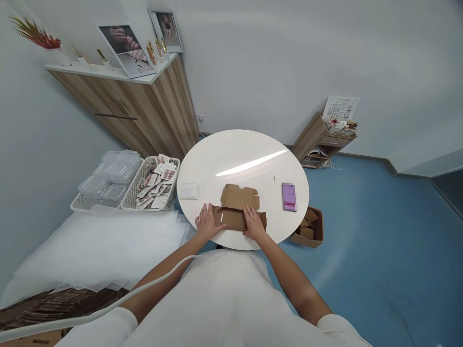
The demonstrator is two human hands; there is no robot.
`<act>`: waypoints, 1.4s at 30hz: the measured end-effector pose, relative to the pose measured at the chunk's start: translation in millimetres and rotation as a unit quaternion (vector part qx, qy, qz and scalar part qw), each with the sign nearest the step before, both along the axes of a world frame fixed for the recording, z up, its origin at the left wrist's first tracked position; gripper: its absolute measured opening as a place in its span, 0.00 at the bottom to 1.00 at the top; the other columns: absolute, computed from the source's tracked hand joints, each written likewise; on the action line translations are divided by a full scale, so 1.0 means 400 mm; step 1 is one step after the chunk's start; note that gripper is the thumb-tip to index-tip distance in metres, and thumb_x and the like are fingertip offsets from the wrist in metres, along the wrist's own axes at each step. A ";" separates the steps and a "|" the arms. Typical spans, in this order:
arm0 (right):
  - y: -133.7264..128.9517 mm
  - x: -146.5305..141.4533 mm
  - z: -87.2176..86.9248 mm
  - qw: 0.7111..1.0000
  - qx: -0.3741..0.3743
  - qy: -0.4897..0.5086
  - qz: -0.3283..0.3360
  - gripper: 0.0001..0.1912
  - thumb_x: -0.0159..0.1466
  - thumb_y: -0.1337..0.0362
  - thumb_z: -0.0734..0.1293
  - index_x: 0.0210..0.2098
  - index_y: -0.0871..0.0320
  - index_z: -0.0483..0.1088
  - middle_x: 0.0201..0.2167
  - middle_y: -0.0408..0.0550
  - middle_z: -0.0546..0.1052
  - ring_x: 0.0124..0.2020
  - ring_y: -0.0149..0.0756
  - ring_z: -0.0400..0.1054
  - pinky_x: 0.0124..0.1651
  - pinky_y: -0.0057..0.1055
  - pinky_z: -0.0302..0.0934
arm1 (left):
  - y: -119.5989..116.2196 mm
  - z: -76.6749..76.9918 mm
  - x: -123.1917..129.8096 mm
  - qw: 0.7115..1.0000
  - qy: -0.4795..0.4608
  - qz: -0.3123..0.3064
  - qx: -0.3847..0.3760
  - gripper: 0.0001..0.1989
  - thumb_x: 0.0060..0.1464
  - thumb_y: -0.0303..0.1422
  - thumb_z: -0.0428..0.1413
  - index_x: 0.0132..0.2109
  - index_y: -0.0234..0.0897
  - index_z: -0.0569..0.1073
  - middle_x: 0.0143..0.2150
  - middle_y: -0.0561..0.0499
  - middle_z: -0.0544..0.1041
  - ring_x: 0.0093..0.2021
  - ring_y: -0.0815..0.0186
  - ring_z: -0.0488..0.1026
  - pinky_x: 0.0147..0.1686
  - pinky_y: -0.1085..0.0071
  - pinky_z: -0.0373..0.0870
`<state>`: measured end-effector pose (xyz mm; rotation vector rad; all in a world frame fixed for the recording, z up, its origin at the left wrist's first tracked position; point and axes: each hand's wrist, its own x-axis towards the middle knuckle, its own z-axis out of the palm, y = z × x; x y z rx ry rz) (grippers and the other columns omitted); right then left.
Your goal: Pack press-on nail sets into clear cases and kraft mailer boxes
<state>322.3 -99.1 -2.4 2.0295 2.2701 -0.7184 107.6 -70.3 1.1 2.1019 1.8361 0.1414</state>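
A brown cardboard box (pixel 235 219), partly unfolded with its lid flap raised on the far side, lies near the front edge of the round white table (pixel 238 144). At its left end is my left hand (pixel 206 222), fingers apart and thumb along the near edge. My right hand (pixel 253 222) rests on the right part of the cardboard, its fingers extended over the fold. To the left on the table is a small white packet (pixel 190 191). A purple item (pixel 289 196), blurred in the picture, lies on the right side.
White baskets hold printed cards (pixel 157 185) and clear plastic cases (pixel 112 176) to the left, above white sheets (pixel 108 241). An open carton (pixel 314 229) stands on the floor at right. Cabinets (pixel 144 111) and a small shelf (pixel 318 140) line the wall.
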 end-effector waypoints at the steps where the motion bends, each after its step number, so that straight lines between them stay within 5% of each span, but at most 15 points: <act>1: -0.001 -0.003 -0.002 1.000 0.002 0.008 0.000 0.56 0.44 0.66 0.71 0.62 0.57 0.32 0.64 0.51 0.40 0.64 0.46 0.31 0.59 0.43 0.41 | -0.008 -0.015 -0.022 0.999 -0.042 0.013 -0.026 0.52 0.42 0.52 0.53 0.62 0.27 0.36 0.61 0.27 0.49 0.60 0.45 0.51 0.49 0.50 0.55; 4: -0.005 -0.011 -0.008 1.000 0.013 0.024 0.001 0.57 0.43 0.67 0.71 0.62 0.60 0.32 0.64 0.52 0.41 0.64 0.46 0.30 0.61 0.41 0.39 | -0.013 -0.059 -0.060 0.985 -0.151 0.002 -0.082 0.46 0.46 0.44 0.54 0.62 0.26 0.38 0.55 0.31 0.63 0.54 0.54 0.63 0.46 0.61 0.62; 7: -0.010 -0.015 -0.013 0.999 0.021 0.032 0.004 0.56 0.43 0.68 0.71 0.62 0.61 0.34 0.64 0.52 0.42 0.64 0.45 0.29 0.61 0.41 0.39 | 0.000 -0.082 -0.063 0.969 -0.212 0.058 -0.110 0.38 0.47 0.33 0.54 0.61 0.28 0.44 0.49 0.36 0.70 0.47 0.59 0.70 0.42 0.65 0.67; 11: -0.019 -0.021 -0.017 0.999 0.022 0.034 0.007 0.57 0.41 0.68 0.72 0.62 0.60 0.35 0.64 0.53 0.42 0.64 0.46 0.31 0.61 0.41 0.38 | 0.012 -0.063 -0.057 0.951 -0.259 0.087 -0.143 0.25 0.47 0.24 0.49 0.55 0.30 0.59 0.46 0.40 0.73 0.42 0.64 0.72 0.37 0.69 0.69; 16: -0.025 -0.041 -0.021 0.999 0.019 0.031 0.015 0.58 0.40 0.67 0.73 0.62 0.60 0.36 0.64 0.52 0.42 0.63 0.47 0.31 0.61 0.41 0.38 | -0.015 -0.019 -0.030 0.935 -0.324 0.046 -0.134 0.18 0.49 0.30 0.48 0.49 0.33 0.67 0.41 0.46 0.75 0.39 0.64 0.73 0.36 0.69 0.70; 23: -0.040 -0.047 -0.013 0.998 -0.004 0.063 0.027 0.64 0.38 0.58 0.74 0.62 0.61 0.30 0.64 0.56 0.38 0.64 0.48 0.24 0.62 0.43 0.35 | -0.033 -0.011 -0.007 0.947 -0.280 0.090 -0.129 0.21 0.49 0.36 0.52 0.50 0.32 0.64 0.41 0.45 0.74 0.38 0.65 0.72 0.36 0.71 0.67; 30: -0.048 -0.034 0.004 0.997 -0.025 0.050 0.057 0.66 0.38 0.52 0.73 0.62 0.63 0.29 0.64 0.58 0.33 0.63 0.49 0.20 0.62 0.44 0.32 | -0.024 -0.019 -0.032 0.969 -0.191 0.048 -0.151 0.13 0.49 0.31 0.50 0.43 0.34 0.66 0.35 0.48 0.74 0.38 0.63 0.71 0.36 0.71 0.64; 42: -0.043 -0.039 0.001 0.998 -0.037 -0.009 0.058 0.65 0.39 0.51 0.73 0.62 0.60 0.28 0.64 0.58 0.31 0.63 0.51 0.21 0.61 0.46 0.32 | -0.030 -0.023 -0.012 0.984 -0.117 0.017 -0.132 0.17 0.48 0.31 0.50 0.47 0.34 0.62 0.37 0.44 0.73 0.40 0.58 0.71 0.37 0.67 0.63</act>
